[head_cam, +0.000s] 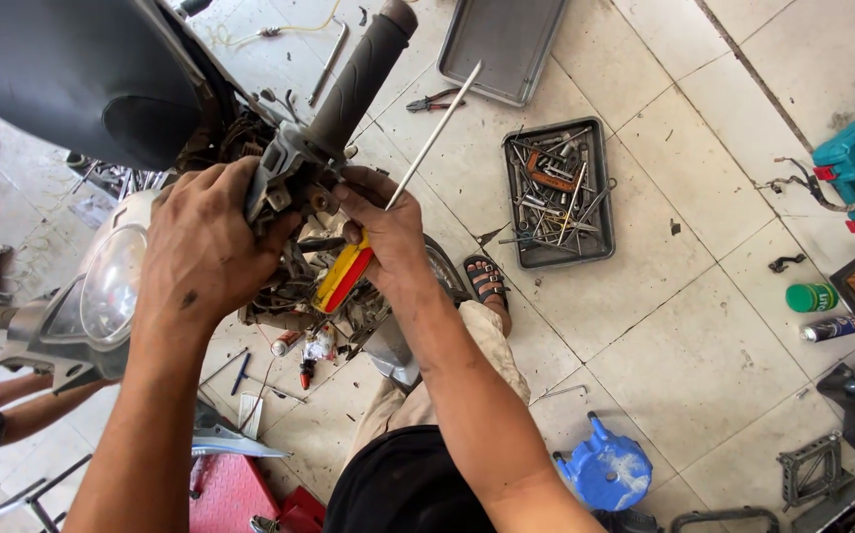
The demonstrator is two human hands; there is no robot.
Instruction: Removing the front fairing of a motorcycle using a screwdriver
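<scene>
At frame centre, the left hand (205, 247) is curled tightly around the grey metal switch housing (284, 178) of a motorcycle handlebar. The right hand (388, 232) is closed on a screwdriver (388, 212) with a glossy red-and-yellow handle, its thin steel shaft angled toward the upper right. A ribbed black rubber grip (358, 74) is seen above. A rectangular grey tool tray (600, 188) lies on the tiled floor (684, 336) at right.

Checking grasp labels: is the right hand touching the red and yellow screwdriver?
Touching. The head view shows the right hand wrapped around the red and yellow handle of the screwdriver, its metal shaft pointing up past the fingers.
</scene>
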